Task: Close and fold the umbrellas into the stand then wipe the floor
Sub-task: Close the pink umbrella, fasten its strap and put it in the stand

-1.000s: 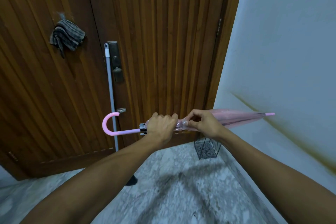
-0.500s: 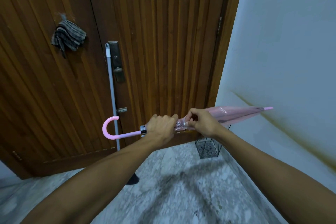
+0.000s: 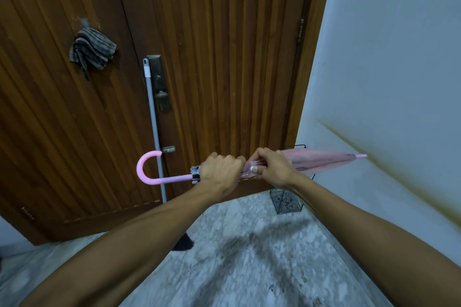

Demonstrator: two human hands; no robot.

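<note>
In front of the brown slatted wooden door (image 3: 224,70), I hold one closed pink translucent umbrella with a curved handle (image 3: 321,161) level across my body. My left hand (image 3: 220,173) is clenched round its shaft end; my right hand (image 3: 272,168) pinches the folded canopy. Both forearms reach forward. One black wire umbrella stand (image 3: 287,200) sits on the marble floor (image 3: 249,269) below.

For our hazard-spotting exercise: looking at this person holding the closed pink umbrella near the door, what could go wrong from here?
1. The pink translucent umbrella is held level, its tip close to the pale wall; it may scrape it.
2. The right hand pinches the folds beside the gripping left hand; a fold could slip loose.
3. The wire umbrella stand is narrow; a careless drop could tip it.
</note>
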